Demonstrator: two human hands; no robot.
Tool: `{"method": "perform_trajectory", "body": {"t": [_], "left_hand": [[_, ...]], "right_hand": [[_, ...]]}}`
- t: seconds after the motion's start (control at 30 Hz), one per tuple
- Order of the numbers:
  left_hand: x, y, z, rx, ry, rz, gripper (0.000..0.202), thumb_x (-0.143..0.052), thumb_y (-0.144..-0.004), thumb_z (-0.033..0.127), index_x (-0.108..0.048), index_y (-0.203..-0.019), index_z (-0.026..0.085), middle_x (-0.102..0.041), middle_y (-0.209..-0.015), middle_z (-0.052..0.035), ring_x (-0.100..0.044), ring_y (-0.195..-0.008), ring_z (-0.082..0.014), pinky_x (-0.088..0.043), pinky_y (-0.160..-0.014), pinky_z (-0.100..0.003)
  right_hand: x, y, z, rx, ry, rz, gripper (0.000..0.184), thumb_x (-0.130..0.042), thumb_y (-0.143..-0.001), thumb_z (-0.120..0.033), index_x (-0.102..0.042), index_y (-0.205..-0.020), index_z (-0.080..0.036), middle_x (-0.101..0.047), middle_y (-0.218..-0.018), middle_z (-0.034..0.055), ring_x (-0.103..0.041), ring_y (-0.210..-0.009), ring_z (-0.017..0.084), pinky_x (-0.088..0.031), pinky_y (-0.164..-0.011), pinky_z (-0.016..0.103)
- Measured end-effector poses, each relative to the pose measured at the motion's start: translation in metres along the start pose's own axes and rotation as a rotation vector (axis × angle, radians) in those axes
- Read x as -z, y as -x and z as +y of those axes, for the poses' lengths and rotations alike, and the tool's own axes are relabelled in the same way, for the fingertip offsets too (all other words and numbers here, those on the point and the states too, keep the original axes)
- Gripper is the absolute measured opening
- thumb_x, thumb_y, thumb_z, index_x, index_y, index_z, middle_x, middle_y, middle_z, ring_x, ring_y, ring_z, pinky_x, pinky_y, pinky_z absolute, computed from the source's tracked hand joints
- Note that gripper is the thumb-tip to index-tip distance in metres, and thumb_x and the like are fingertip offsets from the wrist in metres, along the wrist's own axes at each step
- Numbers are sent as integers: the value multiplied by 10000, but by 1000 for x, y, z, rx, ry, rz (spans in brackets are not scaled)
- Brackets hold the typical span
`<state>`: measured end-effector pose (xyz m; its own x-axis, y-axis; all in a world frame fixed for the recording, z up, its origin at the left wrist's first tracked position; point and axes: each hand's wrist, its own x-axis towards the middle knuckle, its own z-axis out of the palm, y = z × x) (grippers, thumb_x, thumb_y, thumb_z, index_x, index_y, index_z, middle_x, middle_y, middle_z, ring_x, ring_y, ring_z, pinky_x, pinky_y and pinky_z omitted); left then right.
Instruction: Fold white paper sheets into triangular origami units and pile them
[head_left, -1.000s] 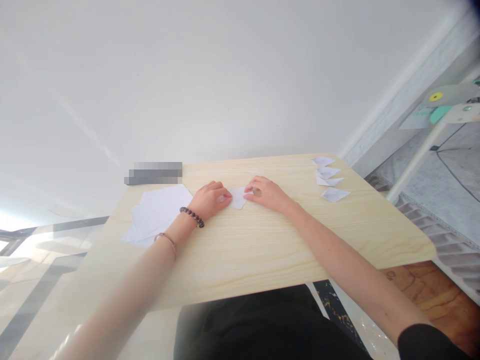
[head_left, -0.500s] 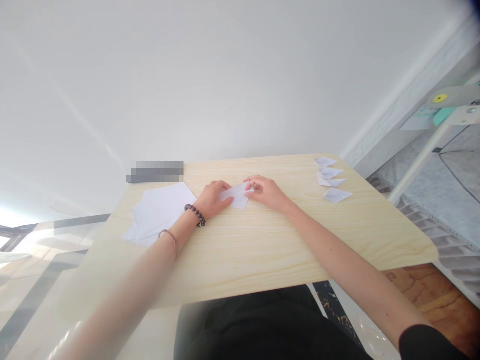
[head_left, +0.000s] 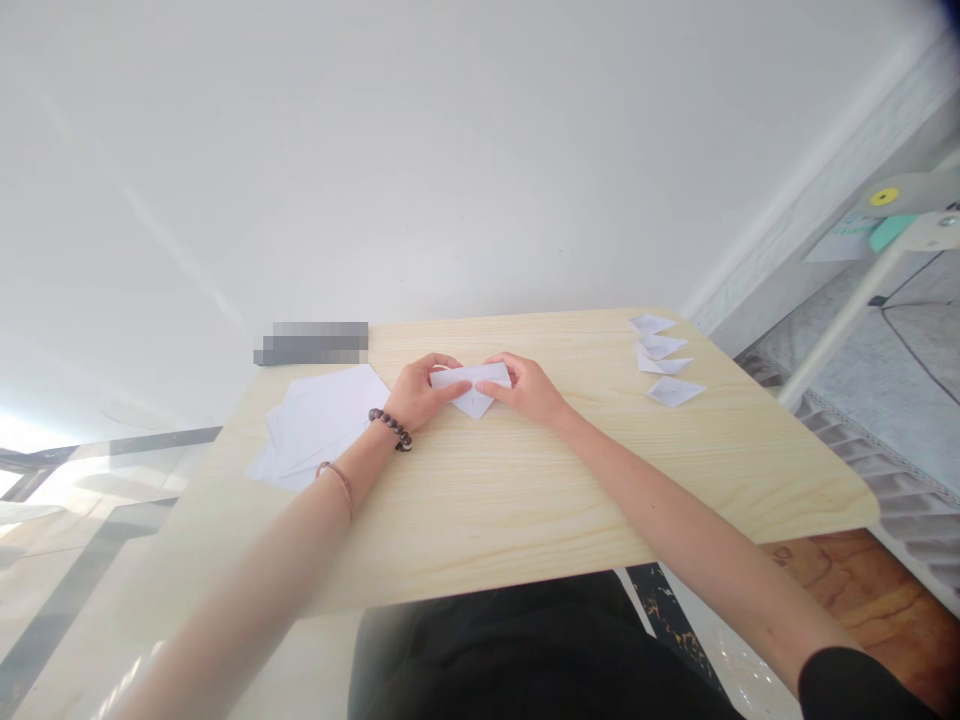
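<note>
Between my hands is a folded piece of white paper (head_left: pixel 475 403), with a straight band along its far side and a point facing me. My left hand (head_left: pixel 424 390) grips its left end, thumb on top and fingers behind. At the right end my right hand (head_left: pixel 526 388) pinches it the same way, and the two thumb tips nearly meet at the middle. Fingers behind the paper are partly hidden. Left of my left hand lies a loose pile of white paper sheets (head_left: pixel 326 415). Several small folded paper pieces (head_left: pixel 675 390) sit in a column at the right.
The light wooden table (head_left: pixel 480 510) stands against a white wall (head_left: pixel 465 160). A blurred-out dark object (head_left: pixel 311 345) is at its far left corner. To the right, beyond the table edge, a pale metal frame (head_left: pixel 840 325) rises from the floor.
The paper has turned so its band lies level and its point faces me. My right hand has closed on the right end, its thumb now laid across the top.
</note>
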<state>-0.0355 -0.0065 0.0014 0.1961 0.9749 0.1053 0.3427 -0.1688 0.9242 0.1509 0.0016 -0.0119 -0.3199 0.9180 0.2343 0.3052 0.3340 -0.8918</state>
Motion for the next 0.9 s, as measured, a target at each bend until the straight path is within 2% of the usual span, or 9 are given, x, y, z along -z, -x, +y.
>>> {"method": "perform_trajectory", "body": {"t": [0.13,0.27,0.47,0.63,0.9], "left_hand": [[-4,2,2,-5,-28,17,375,-637,-616,400,-548,-886,154,-622,-792,-36,-566,-668,-147,-426,-562,-238],[-5,2,1,1,-56,16,388,-639,-614,405,-544,-893,153,-622,-760,-32,-557,-635,-141,-416,-539,-233],[-6,1,0,-2,-54,6,407,-637,-617,404,-555,-928,155,-628,-777,-33,-563,-651,-147,-427,-561,-245],[-6,1,0,10,-90,55,408,-640,-613,402,-569,-933,158,-635,-799,-37,-569,-653,-149,-428,-566,-246],[-2,-3,-8,-16,11,61,412,-634,-633,368,-571,-964,131,-655,-884,-67,-602,-808,-186,-459,-712,-283]], "right_hand": [[0,0,-2,-9,56,29,295,-606,-646,-397,-560,-836,-177,-564,-715,-3,-505,-612,113,-385,-523,223],[-1,-1,-1,-8,-7,42,331,-617,-632,-358,-530,-902,-185,-560,-725,-5,-515,-626,114,-400,-527,221],[-1,0,-2,-16,-82,-5,345,-611,-640,-327,-523,-944,-189,-554,-744,-2,-520,-621,109,-416,-529,220],[0,1,-6,8,-80,23,362,-608,-649,-316,-518,-974,-186,-543,-712,-9,-511,-607,104,-408,-525,214],[8,0,-8,15,-78,30,380,-632,-640,-339,-530,-970,-181,-553,-740,-1,-524,-634,110,-426,-553,225]]}}
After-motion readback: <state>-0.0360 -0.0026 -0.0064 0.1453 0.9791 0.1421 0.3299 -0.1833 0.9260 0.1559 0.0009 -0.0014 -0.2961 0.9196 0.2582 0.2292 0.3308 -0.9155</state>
